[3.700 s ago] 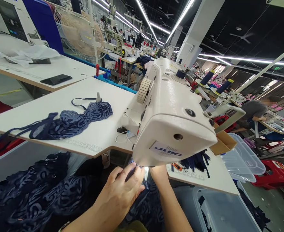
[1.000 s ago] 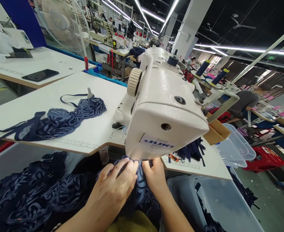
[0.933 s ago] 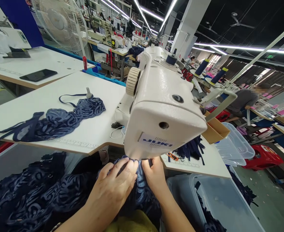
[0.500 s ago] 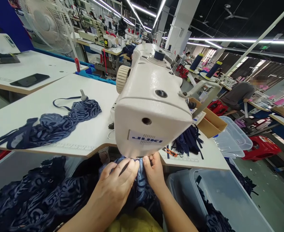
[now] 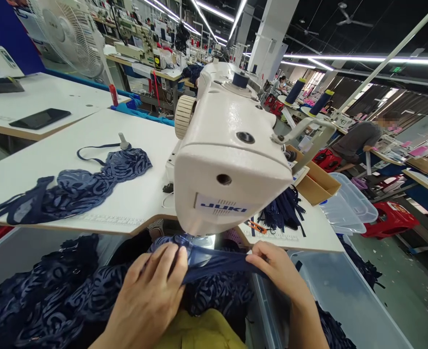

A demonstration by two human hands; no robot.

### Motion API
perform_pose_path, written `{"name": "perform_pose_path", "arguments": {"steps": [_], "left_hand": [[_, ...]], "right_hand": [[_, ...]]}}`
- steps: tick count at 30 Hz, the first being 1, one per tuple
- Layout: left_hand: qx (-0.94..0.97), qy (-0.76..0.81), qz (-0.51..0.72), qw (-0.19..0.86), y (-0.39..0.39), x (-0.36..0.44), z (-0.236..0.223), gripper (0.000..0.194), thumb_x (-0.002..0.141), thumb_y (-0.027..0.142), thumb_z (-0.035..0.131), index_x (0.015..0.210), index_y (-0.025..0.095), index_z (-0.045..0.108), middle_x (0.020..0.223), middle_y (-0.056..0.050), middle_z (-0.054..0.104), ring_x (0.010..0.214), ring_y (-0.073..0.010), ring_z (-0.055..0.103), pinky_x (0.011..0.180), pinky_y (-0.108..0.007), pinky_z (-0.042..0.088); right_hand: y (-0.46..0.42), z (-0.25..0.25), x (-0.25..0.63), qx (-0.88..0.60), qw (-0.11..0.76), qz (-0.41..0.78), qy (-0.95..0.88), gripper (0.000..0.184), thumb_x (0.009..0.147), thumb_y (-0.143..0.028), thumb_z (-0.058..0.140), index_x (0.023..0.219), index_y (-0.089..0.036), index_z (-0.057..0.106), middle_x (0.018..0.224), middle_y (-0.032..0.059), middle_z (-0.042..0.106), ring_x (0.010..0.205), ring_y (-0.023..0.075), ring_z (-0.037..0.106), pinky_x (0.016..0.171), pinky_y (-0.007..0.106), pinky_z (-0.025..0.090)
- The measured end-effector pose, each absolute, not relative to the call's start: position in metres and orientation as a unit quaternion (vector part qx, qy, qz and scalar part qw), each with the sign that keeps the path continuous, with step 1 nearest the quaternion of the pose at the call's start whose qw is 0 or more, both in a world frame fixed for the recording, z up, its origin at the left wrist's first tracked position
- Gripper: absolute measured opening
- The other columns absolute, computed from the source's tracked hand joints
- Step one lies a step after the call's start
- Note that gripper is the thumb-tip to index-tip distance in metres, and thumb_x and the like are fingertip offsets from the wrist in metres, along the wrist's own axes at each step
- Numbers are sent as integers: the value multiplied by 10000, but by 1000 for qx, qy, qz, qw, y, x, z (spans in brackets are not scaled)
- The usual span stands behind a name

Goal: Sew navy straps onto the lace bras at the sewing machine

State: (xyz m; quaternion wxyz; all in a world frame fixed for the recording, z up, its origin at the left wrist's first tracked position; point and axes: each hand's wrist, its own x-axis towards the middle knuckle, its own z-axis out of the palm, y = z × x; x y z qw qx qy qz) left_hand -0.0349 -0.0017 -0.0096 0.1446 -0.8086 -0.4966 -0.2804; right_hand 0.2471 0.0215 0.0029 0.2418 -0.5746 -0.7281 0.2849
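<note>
Garment (image 5: 217, 262): navy, drawn out between your two hands, just below the head of the machine (image 5: 232, 182).
Left hand (image 5: 155, 283): yours, fingers curled over the cloth, gripping it.
Right hand (image 5: 277, 265): yours, thumb and forefinger pinching the other end.
Bra (image 5: 90, 186): patterned, on the table (image 5: 141, 128), left of the machine.
Straps (image 5: 282, 209): dark bunch, right, beside orange snips (image 5: 256, 227).
</note>
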Motion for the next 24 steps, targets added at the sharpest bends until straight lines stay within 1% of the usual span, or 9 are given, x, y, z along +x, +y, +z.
{"name": "perform_pose_path", "arguments": {"steps": [2, 4, 7, 9, 12, 15, 19, 21, 24], "left_hand": [[-816, -476, -272, 181, 0, -46, -10, 311, 902, 172, 394, 1107, 113, 620, 1069, -144, 678, 945, -244, 632, 880, -408, 358], [-815, -477, -268, 192, 1, -55, -13, 317, 881, 118, 407, 1140, 114, 589, 1078, -142, 666, 950, -248, 633, 875, -403, 357], [-798, -504, -269, 194, 3, -66, -19, 344, 876, 96, 419, 1192, 118, 552, 1058, -147, 643, 955, -267, 628, 856, -397, 372], [-793, -506, -267, 211, 7, -72, -25, 404, 879, 95, 423, 1274, 120, 503, 1056, -158, 623, 934, -272, 623, 823, -387, 391], [-775, -523, -269, 231, 15, -77, -33, 563, 873, 60, 416, 1427, 139, 352, 1063, -171, 603, 914, -275, 614, 790, -384, 420], [-787, -497, -285, 228, 21, -72, -38, 632, 892, 63, 429, 1489, 159, 247, 1105, -168, 616, 976, -269, 616, 861, -382, 433], [-868, -362, -301, 159, 23, -53, -35, 556, 948, 68, 359, 1479, 216, 285, 1219, -67, 655, 1154, -172, 573, 1075, -315, 317], [-880, -342, -302, 132, 23, -46, -32, 503, 972, 94, 331, 1451, 246, 350, 1266, -27, 643, 1199, -145, 550, 1115, -308, 260], [-869, -367, -309, 119, 23, -43, -30, 434, 999, 166, 320, 1388, 312, 449, 1297, 5, 625, 1193, -140, 560, 1130, -330, 214]], "right_hand": [[16, 5, 241, -571, 226, 338, -713, 291, 907, -364, 563, 654, -221, 536, 621, -41, 566, 584, 139, 502, 554, 245, 331], [15, 3, 230, -552, 238, 425, -677, 311, 932, -400, 503, 679, -221, 526, 617, -37, 599, 585, 143, 543, 551, 241, 357], [17, -3, 212, -501, 301, 573, -574, 324, 933, -474, 465, 725, -226, 466, 620, -17, 616, 626, 161, 588, 588, 256, 428], [20, -5, 200, -469, 358, 622, -515, 317, 892, -486, 529, 733, -228, 435, 642, -17, 590, 621, 153, 572, 597, 262, 448], [27, -6, 182, -463, 446, 584, -496, 229, 815, -393, 641, 815, -225, 487, 759, -19, 550, 675, 130, 537, 636, 246, 448], [35, -10, 166, -480, 477, 519, -522, 176, 829, -304, 601, 968, -229, 522, 783, -29, 498, 683, 119, 494, 638, 232, 424], [45, -16, 154, -484, 470, 455, -581, 156, 874, -261, 527, 1022, -214, 540, 795, -18, 503, 680, 122, 490, 645, 243, 422], [46, -14, 154, -491, 459, 409, -617, 167, 894, -258, 516, 1049, -212, 557, 855, 0, 534, 728, 132, 515, 678, 251, 433], [42, -7, 162, -491, 410, 356, -681, 198, 932, -257, 492, 1106, -228, 583, 891, 5, 569, 804, 147, 540, 739, 263, 432]]}}
